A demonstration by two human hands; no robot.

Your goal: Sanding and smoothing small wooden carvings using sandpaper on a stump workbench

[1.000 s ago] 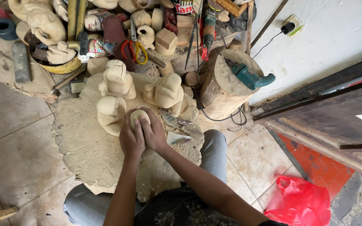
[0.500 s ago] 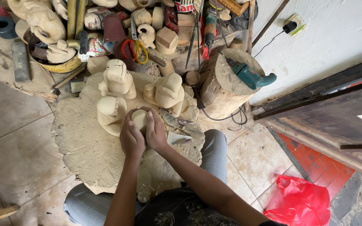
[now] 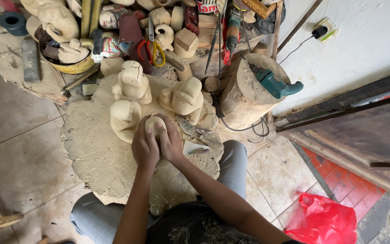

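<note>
Little has moved since the earlier frames: both hands stay clamped on the same small wooden piece (image 3: 155, 124), fingers shifted only slightly over its top. The left hand (image 3: 144, 147) wraps its near left side, the right hand (image 3: 171, 143) covers the right side, both grips closed round it, thumbs and fingertips pressing on the rounded pale top. The piece sits low over the sawdust-covered slab (image 3: 95, 153) on the floor, just in front of the person's knees, touching or nearly touching a pale carved figure (image 3: 123, 118) to its left; I cannot tell which.

Handling, as a guess: raw light-coloured wood, stiff, dry, dusty rather than slippery, light enough for two hands to turn freely. Unlikely to break, but thin carved edges could chip. Best held round the broad body, as now, not by any carved detail.

Just right of the hands lie a flat blade tool (image 3: 187, 126) and a pale scrap of sandpaper (image 3: 194, 148). Beyond stand two more unpainted carved figures (image 3: 132, 81) (image 3: 185, 96). Farther right, a stump (image 3: 244, 97) carries a teal power drill (image 3: 274, 83).

Packages and signs: a red plastic bag (image 3: 323, 219) lies bottom right on the red tiles. A round can with a red-and-white label (image 3: 206, 6) sits at the top edge. A blue tape roll (image 3: 13, 21) lies top left. A white wall socket (image 3: 323, 28) holds a black plug.
</note>
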